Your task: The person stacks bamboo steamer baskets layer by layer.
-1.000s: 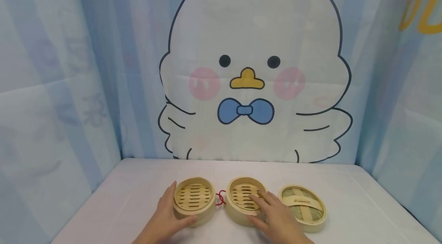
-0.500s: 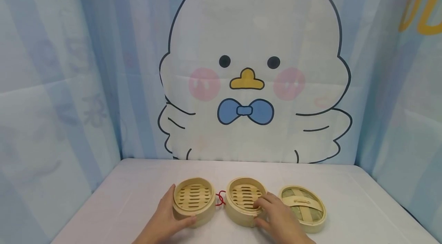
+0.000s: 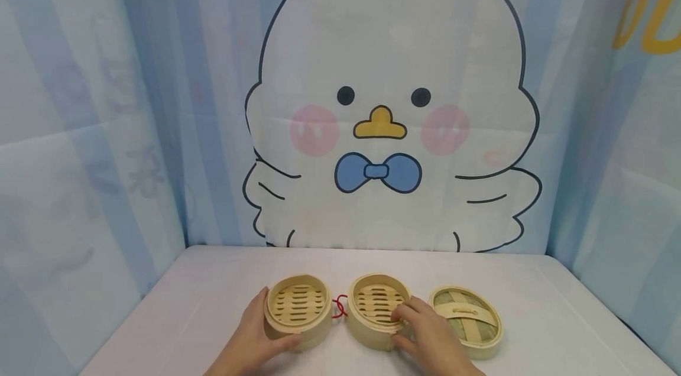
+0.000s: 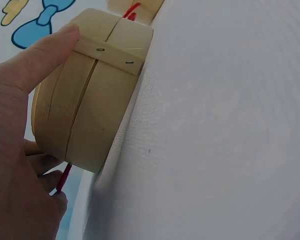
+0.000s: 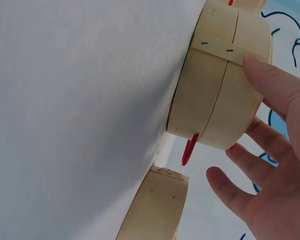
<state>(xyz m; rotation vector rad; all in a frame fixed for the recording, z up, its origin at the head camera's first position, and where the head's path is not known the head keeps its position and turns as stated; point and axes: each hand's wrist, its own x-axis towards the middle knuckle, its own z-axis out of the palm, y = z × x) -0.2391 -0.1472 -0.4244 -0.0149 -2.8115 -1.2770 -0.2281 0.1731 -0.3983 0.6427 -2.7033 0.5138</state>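
Note:
The left bamboo steamer basket (image 3: 300, 305) stands upright with its slatted floor facing up. My left hand (image 3: 254, 329) grips it from the left, thumb on the front wall and fingers round the far side. A matching right bamboo steamer basket (image 3: 372, 334) stands beside it, a small gap between them. At its right front my right hand (image 3: 428, 334) pinches the wall, thumb (image 5: 270, 80) outside near the stapled band and fingers at the rim. In the right wrist view the other fingers spread loosely below the basket.
A woven bamboo lid (image 3: 468, 320) with a strap handle lies just right of my right hand. Red cord loops (image 3: 339, 306) show between the baskets. The white-covered table (image 3: 213, 269) ends at a cartoon-printed backdrop (image 3: 393, 39), with blue-striped cloth on both sides.
My right hand has drawn its fingers back from over the slats to the right basket's near-right rim. My left hand has shifted down slightly on its basket. Both baskets stay nearly in place.

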